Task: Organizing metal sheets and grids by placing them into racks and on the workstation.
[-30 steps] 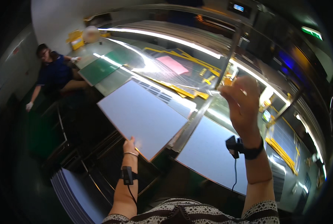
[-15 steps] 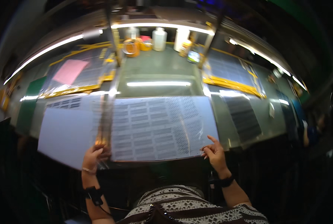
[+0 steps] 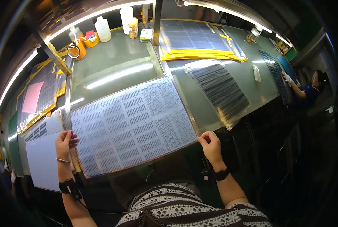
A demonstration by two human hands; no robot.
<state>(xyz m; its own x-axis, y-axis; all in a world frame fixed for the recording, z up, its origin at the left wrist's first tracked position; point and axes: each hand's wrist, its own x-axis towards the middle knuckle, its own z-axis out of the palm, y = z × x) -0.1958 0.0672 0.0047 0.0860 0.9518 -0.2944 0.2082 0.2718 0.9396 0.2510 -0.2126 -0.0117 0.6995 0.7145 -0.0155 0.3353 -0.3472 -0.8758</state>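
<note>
1. Right hand moved out to the patterned sheet, pinching its 4 o'clock corner
2. Left hand curls at its 9 o'clock edge, I can't tell if gripping
3. Sheet's toward 8 o'clock

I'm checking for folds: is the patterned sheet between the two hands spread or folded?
Spread: the patterned sheet lies flat, its rows visible, left hand and right hand at opposite edges.

No words or numbers could be read. The printed sheet bore blocks of small dark marks, too fine to make out; any lettering on the yellow jar and the small white packet was too small to tell.
</note>
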